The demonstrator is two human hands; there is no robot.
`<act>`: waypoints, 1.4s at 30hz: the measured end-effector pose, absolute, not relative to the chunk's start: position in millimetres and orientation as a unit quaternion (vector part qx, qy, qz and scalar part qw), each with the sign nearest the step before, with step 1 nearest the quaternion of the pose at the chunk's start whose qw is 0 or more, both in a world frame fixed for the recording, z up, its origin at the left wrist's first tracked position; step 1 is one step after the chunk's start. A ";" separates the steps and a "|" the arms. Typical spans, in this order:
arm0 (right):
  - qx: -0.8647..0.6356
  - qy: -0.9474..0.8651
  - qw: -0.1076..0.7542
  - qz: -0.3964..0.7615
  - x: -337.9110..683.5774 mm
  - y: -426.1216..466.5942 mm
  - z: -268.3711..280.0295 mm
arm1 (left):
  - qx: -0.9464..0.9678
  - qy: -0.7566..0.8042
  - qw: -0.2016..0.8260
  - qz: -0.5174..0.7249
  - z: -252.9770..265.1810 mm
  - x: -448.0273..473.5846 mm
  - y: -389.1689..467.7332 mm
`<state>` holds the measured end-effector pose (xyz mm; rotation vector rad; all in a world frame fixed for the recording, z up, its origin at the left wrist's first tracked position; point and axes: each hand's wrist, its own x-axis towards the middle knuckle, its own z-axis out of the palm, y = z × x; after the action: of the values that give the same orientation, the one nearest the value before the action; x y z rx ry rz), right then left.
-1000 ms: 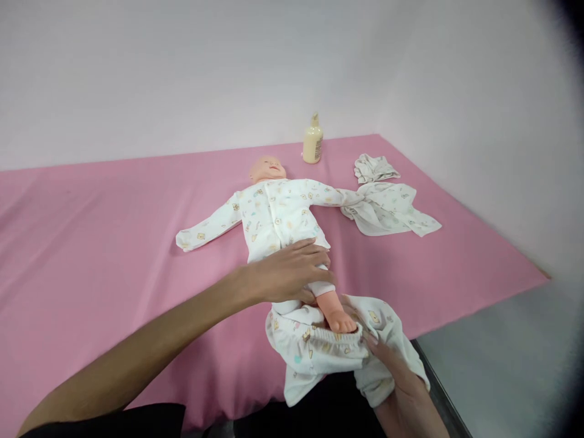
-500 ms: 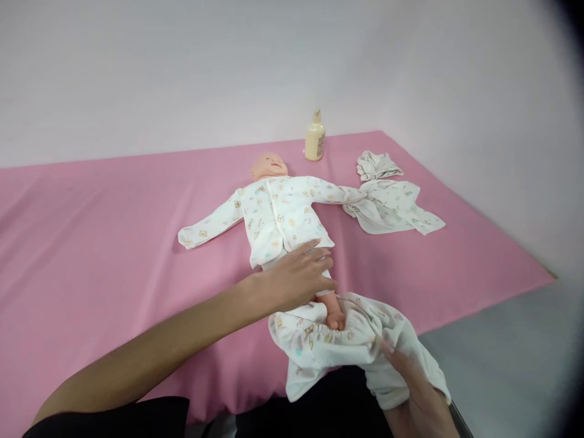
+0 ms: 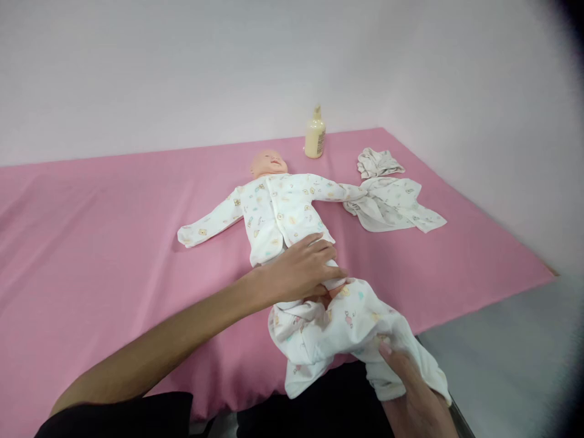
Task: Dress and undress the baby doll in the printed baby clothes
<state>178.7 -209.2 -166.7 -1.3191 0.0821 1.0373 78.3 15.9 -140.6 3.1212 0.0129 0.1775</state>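
the left hand bends over the leg of the doll, fingers a little parted on the upper side and thumb on the near side, so the limb sits under the palm. the right hand grips the trousers, thumb pressed on the outer cloth; its other fingers are hidden, so i cannot tell how they stand. that fabric, soft, white, printed with small coloured figures, folds loosely around the doll's lower leg and droops past the near edge of the tabletop. the doll lies face up, feet toward that edge, its smooth, plastic-looking head toward the far one. a matching jacket covers the body, both sleeves spread. the sleeve toward the right edge meets a flat, creased, printed cloth; i cannot tell whether it goes inside. just beyond, toward the far right corner, sits a crumpled pale bundle. a rounded, cream-coloured pump bottle stands upright by the far edge. pink sheeting, lightly wrinkled, covers the top.
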 end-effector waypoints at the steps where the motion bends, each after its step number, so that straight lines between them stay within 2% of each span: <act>1: -0.586 0.048 0.666 0.458 177.0 -209.1 -165.4 | 0.998 0.009 0.003 0.061 -141.8 79.8 14.8; 8: -0.562 0.052 0.630 0.534 171.5 -200.9 -167.1 | 0.997 0.036 -0.016 0.071 -150.9 85.5 6.8; 15: -0.454 -0.021 0.691 0.562 171.2 -186.3 -173.6 | 0.998 0.034 0.015 0.048 -146.9 78.6 4.4; 19: -0.442 -0.025 0.709 0.549 168.5 -174.7 -171.6 | 0.997 0.044 0.047 0.048 -143.0 70.5 4.3; 22: -0.443 -0.018 0.706 0.552 167.3 -167.2 -170.5 | 0.991 0.062 0.102 0.055 -132.1 62.8 0.6; 25: -0.446 -0.016 0.705 0.552 167.5 -162.6 -170.5 | 0.968 0.132 0.202 0.059 -116.8 57.0 -10.0; 30: -0.462 -0.022 0.699 0.546 168.1 -163.0 -172.7 | 0.919 0.210 0.334 -0.020 -106.2 57.6 -31.1; 38: -0.451 0.013 0.697 0.558 168.8 -165.4 -179.0 | 0.917 0.219 0.328 -0.058 -108.8 65.8 -27.3; 42: -0.442 0.007 0.697 0.565 168.5 -166.4 -178.8 | 0.939 0.267 0.216 -0.001 -112.6 72.5 -14.4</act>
<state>168.5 -166.4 -178.8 -0.9857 0.0156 1.2598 72.5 -14.4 -112.6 2.6036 0.7407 -0.0026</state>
